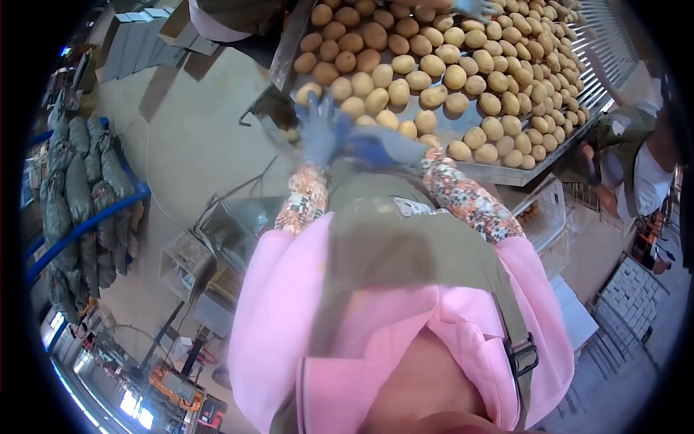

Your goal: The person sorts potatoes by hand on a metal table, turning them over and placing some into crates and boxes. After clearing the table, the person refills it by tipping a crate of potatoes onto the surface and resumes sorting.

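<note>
Both of my hands wear grey-blue gloves at the near left corner of a metal sorting table covered with potatoes. My left hand reaches forward with its fingers stretched out and apart. A single potato lies right at its fingertips. My right hand points left across the table's near edge, close beside the left hand. Motion smears its fingers, and I cannot tell whether they hold anything. Several potatoes lie just beyond it.
Another person's gloved hand is over the potatoes at the far side. A person in an apron stands at the right. Filled sacks sit within a blue rail at left. A white crate stands below the table's right side.
</note>
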Motion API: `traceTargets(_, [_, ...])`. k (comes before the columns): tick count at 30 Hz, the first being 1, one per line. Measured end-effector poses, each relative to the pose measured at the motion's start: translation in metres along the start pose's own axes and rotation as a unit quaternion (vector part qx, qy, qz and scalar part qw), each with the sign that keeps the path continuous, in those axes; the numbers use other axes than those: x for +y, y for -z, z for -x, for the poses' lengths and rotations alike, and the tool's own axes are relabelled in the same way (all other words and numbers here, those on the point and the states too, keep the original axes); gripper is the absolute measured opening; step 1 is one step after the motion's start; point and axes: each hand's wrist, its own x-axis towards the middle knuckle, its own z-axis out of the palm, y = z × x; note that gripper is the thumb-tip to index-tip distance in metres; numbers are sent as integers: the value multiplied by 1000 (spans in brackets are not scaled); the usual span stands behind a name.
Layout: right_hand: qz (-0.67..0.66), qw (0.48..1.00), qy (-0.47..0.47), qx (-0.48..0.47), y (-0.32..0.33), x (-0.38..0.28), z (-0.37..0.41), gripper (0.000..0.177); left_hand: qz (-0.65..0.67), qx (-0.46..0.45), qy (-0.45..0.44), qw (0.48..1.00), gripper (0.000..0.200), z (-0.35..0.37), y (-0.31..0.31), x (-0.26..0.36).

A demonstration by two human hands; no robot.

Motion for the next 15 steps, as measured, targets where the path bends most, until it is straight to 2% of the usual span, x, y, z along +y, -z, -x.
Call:
traceTargets(1, [1, 1000, -3, 3, 9, 7, 11, 37, -62, -47, -8, 997, 61, 8, 7, -2])
traceTargets(2, [-7, 991, -6, 132, 22, 13, 30, 40, -120, -18, -128, 984, 60, 17, -4, -24])
traceTargets(3, [-14, 966, -9, 257, 36, 19, 49, 45, 7, 17, -152, 988, 56, 27, -13, -39])
traceTargets(4, [125, 944, -73, 295, 51, 18, 69, 49, 57, 19, -160, 985, 55, 38, -12, -47])
traceTargets(5, [260, 900, -135, 322, 63, 15, 91, 53, 107, 22, -165, 980, 55, 49, -12, -54])
traceTargets(6, [317, 874, -195, 311, 65, 24, 114, 58, 107, 21, -160, 981, 55, 60, -17, -61])
traceTargets(7, [370, 845, -249, 294, 63, 36, 135, 64, 195, 45, -85, 976, 58, 72, -23, -70])
traceTargets(8, [411, 839, -251, 254, 59, 45, 157, 69, 277, 74, -6, 958, 62, 80, -26, -76])
traceTargets(9, [449, 831, -249, 213, 50, 49, 171, 74, 272, 80, 7, 959, 62, 82, -23, -79])
traceTargets(10, [446, 838, -239, 203, 40, 51, 174, 74, 209, 141, 71, 965, 65, 81, -20, -81])
traceTargets(11, [496, 808, -246, 204, 32, 54, 175, 75, 145, 199, 134, 960, 69, 78, -20, -83])
traceTargets(12, [545, 773, -251, 207, 30, 57, 172, 76, 152, 193, 205, 948, 87, 73, -26, -92])
traceTargets(13, [546, 777, -242, 200, 32, 61, 163, 76, 149, 197, 215, 945, 87, 66, -35, -100])
traceTargets(15, [298, 890, -319, 128, 34, 68, 139, 82, 179, 91, 361, 911, 107, 55, -53, -119])
